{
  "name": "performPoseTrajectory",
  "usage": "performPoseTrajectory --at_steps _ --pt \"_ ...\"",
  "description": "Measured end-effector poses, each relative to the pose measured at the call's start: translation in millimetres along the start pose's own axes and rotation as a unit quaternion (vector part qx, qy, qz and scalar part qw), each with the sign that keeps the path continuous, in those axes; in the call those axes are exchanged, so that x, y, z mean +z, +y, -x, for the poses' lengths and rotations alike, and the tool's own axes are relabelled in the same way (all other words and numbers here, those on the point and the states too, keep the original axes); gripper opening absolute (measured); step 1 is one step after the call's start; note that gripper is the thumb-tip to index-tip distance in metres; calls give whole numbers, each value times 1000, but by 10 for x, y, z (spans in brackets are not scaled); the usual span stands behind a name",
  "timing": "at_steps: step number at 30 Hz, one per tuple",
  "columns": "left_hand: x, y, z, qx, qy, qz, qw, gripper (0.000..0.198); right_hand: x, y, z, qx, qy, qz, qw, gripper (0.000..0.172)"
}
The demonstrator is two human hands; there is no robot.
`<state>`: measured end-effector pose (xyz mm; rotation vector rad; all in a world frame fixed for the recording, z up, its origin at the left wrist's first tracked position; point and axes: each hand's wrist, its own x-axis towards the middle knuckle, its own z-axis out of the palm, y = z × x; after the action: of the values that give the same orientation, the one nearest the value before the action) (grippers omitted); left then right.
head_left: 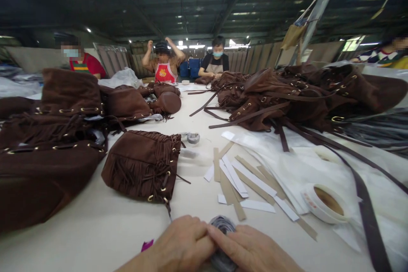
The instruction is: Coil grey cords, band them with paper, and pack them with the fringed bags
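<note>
left hand (pixel 186 242) and right hand (pixel 255 248) curl snugly round the grey bundle (pixel 222 223) between them, its length pointing away, neither nearer.

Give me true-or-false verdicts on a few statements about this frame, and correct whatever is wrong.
1. The left hand and right hand hold a grey bundle. True.
2. A tape roll lies right of the flat strips. True.
3. Every strip is white. False: some are tan.
4. A person in a red apron has both arms raised. True.
5. The right hand grips the tape roll. False: it lies apart from both hands.
</note>
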<state>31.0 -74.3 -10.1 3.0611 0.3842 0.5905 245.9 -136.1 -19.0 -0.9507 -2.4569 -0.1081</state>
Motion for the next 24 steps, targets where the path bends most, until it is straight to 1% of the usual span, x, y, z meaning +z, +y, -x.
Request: performPoseTrajectory --at_steps 2,4,5,6,9,12,14,15,17,21,23,24 --pt "-121 -81 -18 1 -70 14 997 3 -94 65 -57 -3 -41 -65 997 56" --pt "-182 -101 -55 1 -106 19 994 9 -156 101 -77 15 -83 -98 992 60" --pt "-181 -86 -74 -6 -107 18 994 10 -163 104 -67 25 -96 -95 990 64" --pt "-159 -55 -91 -16 -95 15 995 10 -150 98 -42 35 -98 -82 991 68" --pt "8 84 -102 -48 -31 -10 998 7 7 41 80 73 -59 -53 994 77" --pt "185 185 -53 -64 35 -49 996 14 222 -13 152 124 -10 -71 990 75" --pt "211 182 -9 -70 53 -53 995 17 291 -15 120 137 -3 -99 986 71" --pt "186 157 11 -74 50 -45 995 16 288 -4 85 136 -11 -121 983 70" --pt "71 74 38 -85 16 -17 996 12 215 33 2 125 -43 -174 976 71" --pt "-206 -95 40 -107 -80 44 990 22 -22 120 -112 106 -80 -262 956 69" --pt "-260 -124 21 -109 -90 47 989 22 -88 156 -132 113 -101 -296 943 66" --pt "-261 -122 9 -99 -89 41 990 19 -99 170 -138 119 -108 -307 938 65"
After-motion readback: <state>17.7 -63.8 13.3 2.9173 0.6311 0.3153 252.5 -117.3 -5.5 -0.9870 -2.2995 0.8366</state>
